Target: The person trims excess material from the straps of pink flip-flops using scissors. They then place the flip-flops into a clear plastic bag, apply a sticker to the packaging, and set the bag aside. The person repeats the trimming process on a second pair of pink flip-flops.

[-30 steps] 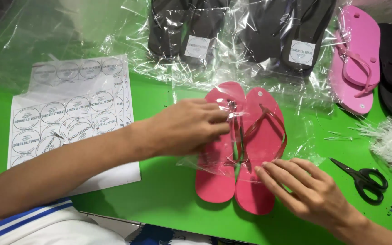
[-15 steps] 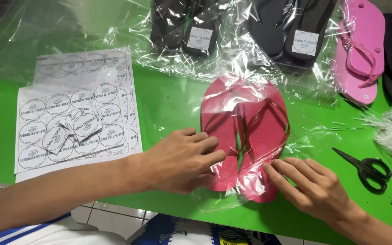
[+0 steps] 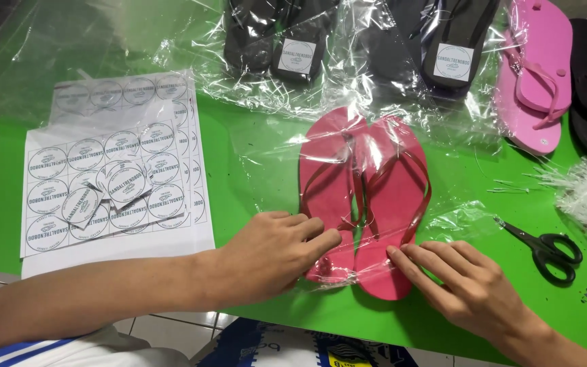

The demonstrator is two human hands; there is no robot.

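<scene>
Now, by lines:
Left hand [image 3: 276, 253]: slid down from the straps, flat on the heel of the red flip-flops [image 3: 365, 197], fingers spread
Right hand [image 3: 467, 285]: fingertips pressing the clear bag [image 3: 273, 146] at 5 o'clock
Flip-flops: mid-bench [image 3: 253, 183], bagged
Scissors [image 3: 545, 246]: 3 o'clock
Sticker sheet [image 3: 113, 180]: 9 o'clock

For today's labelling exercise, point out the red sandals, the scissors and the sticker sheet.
red sandals [image 3: 388, 197], head view, right sandal's sole.
scissors [image 3: 545, 248], head view, black handles.
sticker sheet [image 3: 113, 183], head view, middle of the sheet.
</scene>
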